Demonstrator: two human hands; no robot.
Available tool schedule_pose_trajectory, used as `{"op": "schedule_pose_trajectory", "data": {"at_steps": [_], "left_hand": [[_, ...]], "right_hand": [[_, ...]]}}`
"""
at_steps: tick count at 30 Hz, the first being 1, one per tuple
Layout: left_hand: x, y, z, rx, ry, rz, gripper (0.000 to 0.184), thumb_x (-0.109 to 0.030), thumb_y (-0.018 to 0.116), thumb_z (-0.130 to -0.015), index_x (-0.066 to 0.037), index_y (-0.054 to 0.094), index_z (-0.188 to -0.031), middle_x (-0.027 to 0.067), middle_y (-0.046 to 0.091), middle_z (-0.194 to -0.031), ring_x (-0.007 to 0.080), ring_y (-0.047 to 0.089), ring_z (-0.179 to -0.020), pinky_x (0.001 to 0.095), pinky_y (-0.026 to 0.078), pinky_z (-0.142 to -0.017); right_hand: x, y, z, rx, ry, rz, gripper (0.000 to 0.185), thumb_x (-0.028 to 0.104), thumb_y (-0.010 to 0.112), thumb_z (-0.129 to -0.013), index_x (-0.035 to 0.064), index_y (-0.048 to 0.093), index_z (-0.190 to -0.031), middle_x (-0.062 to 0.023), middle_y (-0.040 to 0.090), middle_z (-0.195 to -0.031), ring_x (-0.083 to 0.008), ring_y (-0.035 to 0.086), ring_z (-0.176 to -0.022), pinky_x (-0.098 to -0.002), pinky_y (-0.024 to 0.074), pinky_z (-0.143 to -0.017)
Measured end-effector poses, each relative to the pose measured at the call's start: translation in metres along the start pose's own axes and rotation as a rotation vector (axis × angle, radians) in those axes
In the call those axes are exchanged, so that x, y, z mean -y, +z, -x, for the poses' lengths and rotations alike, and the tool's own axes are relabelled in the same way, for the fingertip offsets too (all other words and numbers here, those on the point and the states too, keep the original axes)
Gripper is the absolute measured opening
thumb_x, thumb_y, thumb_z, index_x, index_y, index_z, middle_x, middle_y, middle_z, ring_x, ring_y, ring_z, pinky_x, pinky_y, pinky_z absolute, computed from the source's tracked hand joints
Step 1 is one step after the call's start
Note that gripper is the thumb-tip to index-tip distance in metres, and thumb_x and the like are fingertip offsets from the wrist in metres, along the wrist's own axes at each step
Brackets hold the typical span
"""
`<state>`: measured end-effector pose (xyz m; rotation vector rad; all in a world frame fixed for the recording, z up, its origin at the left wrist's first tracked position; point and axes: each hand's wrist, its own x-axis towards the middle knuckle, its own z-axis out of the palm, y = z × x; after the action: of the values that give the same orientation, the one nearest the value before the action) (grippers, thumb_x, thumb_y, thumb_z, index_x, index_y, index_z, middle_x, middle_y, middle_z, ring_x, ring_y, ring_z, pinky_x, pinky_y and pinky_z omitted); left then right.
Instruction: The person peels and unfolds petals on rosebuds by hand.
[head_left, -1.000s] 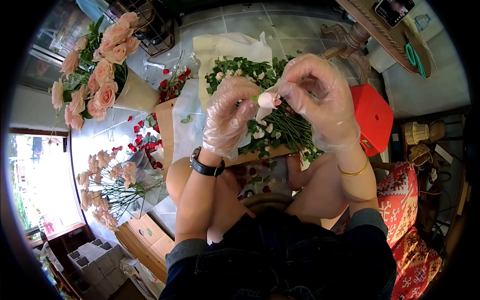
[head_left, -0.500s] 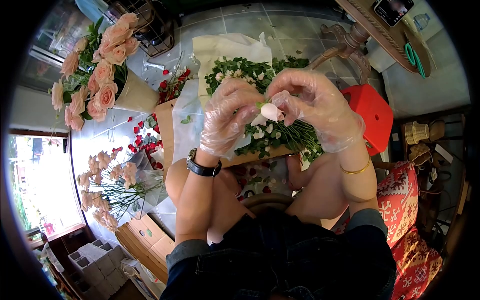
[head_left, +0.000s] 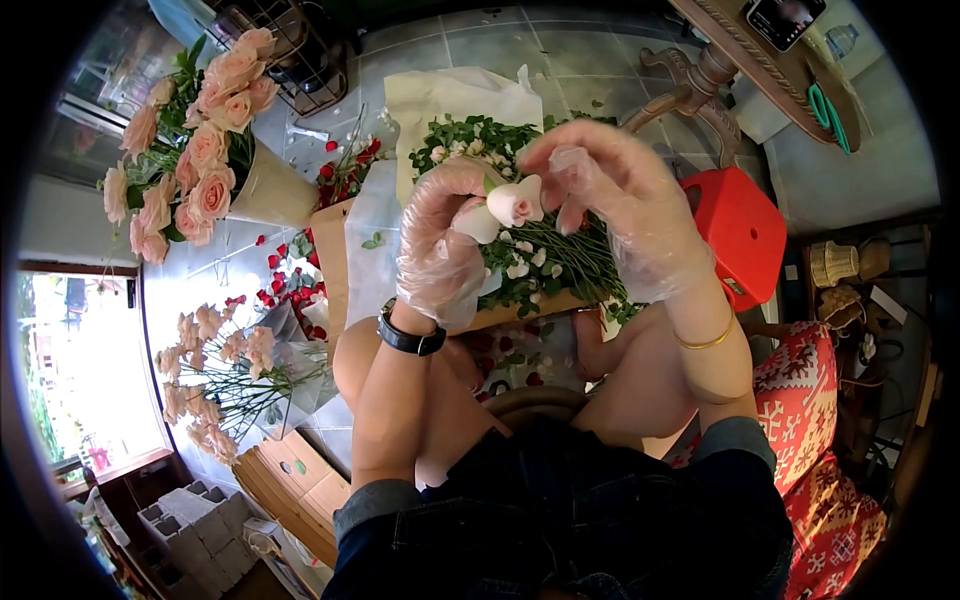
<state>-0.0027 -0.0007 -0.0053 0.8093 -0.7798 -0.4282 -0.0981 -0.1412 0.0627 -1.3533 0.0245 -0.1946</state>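
Both of my hands wear clear plastic gloves. My left hand (head_left: 440, 240) is closed around a pale pink-white rose (head_left: 516, 204) just below its bloom. A loose-looking outer petal (head_left: 478, 221) hangs at the near side of the bloom, against my left fingers. Just right of the flower is my right hand (head_left: 630, 210), its fingers apart and slightly blurred, with nothing visible in them. Beneath both hands lies a bundle of leafy rose stems (head_left: 560, 255) with small pale blooms, on wrapping paper (head_left: 420, 95).
Pink roses (head_left: 210, 150) stand in a pale bucket (head_left: 275, 190) at the left, with more roses (head_left: 205, 380) lower down. Red petals (head_left: 285, 285) litter the tiled floor. A red stool (head_left: 740, 235) and a carved wooden table (head_left: 740, 45) are at the right.
My right hand has come off the rose and opened, moving slightly right. My left hand has turned, and the bloom now faces up more, with an outer petal folded away.
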Motion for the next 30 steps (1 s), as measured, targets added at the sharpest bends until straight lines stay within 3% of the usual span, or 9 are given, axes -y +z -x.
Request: {"op": "schedule_pose_trajectory", "data": {"at_steps": [2, 4, 7, 8, 14, 16, 18, 30], "left_hand": [[0.0, -0.003, 0.0, 0.018, 0.01, 0.044, 0.022, -0.014, 0.06, -0.081, -0.003, 0.052, -0.098, 0.0078, 0.053, -0.091, 0.0163, 0.051, -0.084, 0.0293, 0.043, -0.076], [-0.001, -0.004, 0.001, -0.02, -0.04, -0.006, 0.028, -0.02, 0.061, -0.081, -0.002, 0.052, -0.101, 0.0078, 0.053, -0.094, 0.0161, 0.052, -0.086, 0.0286, 0.043, -0.077], [-0.007, 0.003, 0.005, -0.075, -0.118, 0.075, 0.031, -0.022, 0.059, -0.084, -0.002, 0.051, -0.106, 0.0074, 0.053, -0.097, 0.0155, 0.052, -0.089, 0.0288, 0.043, -0.08], [-0.007, 0.002, 0.005, -0.075, -0.118, 0.075, 0.031, -0.022, 0.059, -0.084, -0.002, 0.051, -0.106, 0.0074, 0.053, -0.097, 0.0155, 0.052, -0.089, 0.0288, 0.043, -0.08], [-0.001, 0.001, 0.008, -0.118, -0.131, 0.039, 0.026, -0.014, 0.053, -0.088, -0.003, 0.05, -0.111, 0.0048, 0.054, -0.101, 0.0135, 0.052, -0.093, 0.0289, 0.042, -0.084], [-0.001, -0.003, 0.004, 0.04, -0.149, 0.0, 0.026, -0.012, 0.053, -0.088, -0.003, 0.05, -0.112, 0.0039, 0.054, -0.102, 0.0132, 0.051, -0.094, 0.0287, 0.042, -0.084], [-0.003, 0.001, 0.005, 0.008, -0.159, -0.01, 0.026, -0.011, 0.053, -0.087, -0.003, 0.05, -0.112, 0.0036, 0.054, -0.101, 0.0131, 0.051, -0.094, 0.0285, 0.042, -0.084], [-0.005, 0.005, 0.006, -0.033, -0.206, 0.032, 0.026, -0.013, 0.057, -0.086, -0.002, 0.052, -0.109, 0.0037, 0.053, -0.099, 0.0133, 0.051, -0.093, 0.0284, 0.041, -0.083]], "right_hand": [[0.001, 0.0, -0.001, -0.113, -0.094, 0.078, 0.016, 0.015, 0.056, -0.086, 0.001, 0.06, -0.093, -0.0011, 0.058, -0.085, -0.0075, 0.053, -0.075, -0.0193, 0.0451, -0.059], [0.001, -0.004, -0.001, -0.157, -0.429, 0.351, 0.017, 0.012, 0.063, -0.08, 0.0033, 0.061, -0.094, -0.0019, 0.058, -0.087, -0.0091, 0.053, -0.074, -0.0206, 0.0434, -0.062], [0.005, -0.008, 0.0, -0.092, -0.594, 0.582, 0.025, 0.012, 0.069, -0.072, 0.0064, 0.061, -0.095, -0.0026, 0.058, -0.086, -0.011, 0.055, -0.073, -0.0226, 0.0429, -0.063], [0.005, -0.006, 0.001, -0.081, -0.587, 0.615, 0.031, 0.014, 0.073, -0.068, 0.0085, 0.061, -0.097, -0.003, 0.058, -0.086, -0.0126, 0.056, -0.074, -0.0233, 0.0432, -0.064], [0.003, 0.011, 0.002, -0.1, -0.592, 0.677, 0.03, 0.015, 0.073, -0.069, 0.0066, 0.059, -0.094, -0.0045, 0.058, -0.085, -0.0145, 0.058, -0.075, -0.0244, 0.0451, -0.065], [0.003, 0.013, 0.002, -0.126, -0.605, 0.697, 0.029, 0.014, 0.073, -0.069, 0.0058, 0.059, -0.093, -0.0048, 0.058, -0.084, -0.0149, 0.058, -0.075, -0.0247, 0.0458, -0.065], [0.003, 0.013, 0.002, -0.148, -0.643, 0.818, 0.027, 0.012, 0.072, -0.07, 0.0045, 0.058, -0.091, -0.0055, 0.058, -0.083, -0.0155, 0.059, -0.074, -0.0253, 0.0468, -0.065], [0.001, 0.006, 0.003, -0.194, -0.559, 0.701, 0.017, 0.007, 0.063, -0.072, 0.0042, 0.058, -0.089, -0.0051, 0.057, -0.081, -0.0154, 0.055, -0.07, -0.0255, 0.0429, -0.061]]}}
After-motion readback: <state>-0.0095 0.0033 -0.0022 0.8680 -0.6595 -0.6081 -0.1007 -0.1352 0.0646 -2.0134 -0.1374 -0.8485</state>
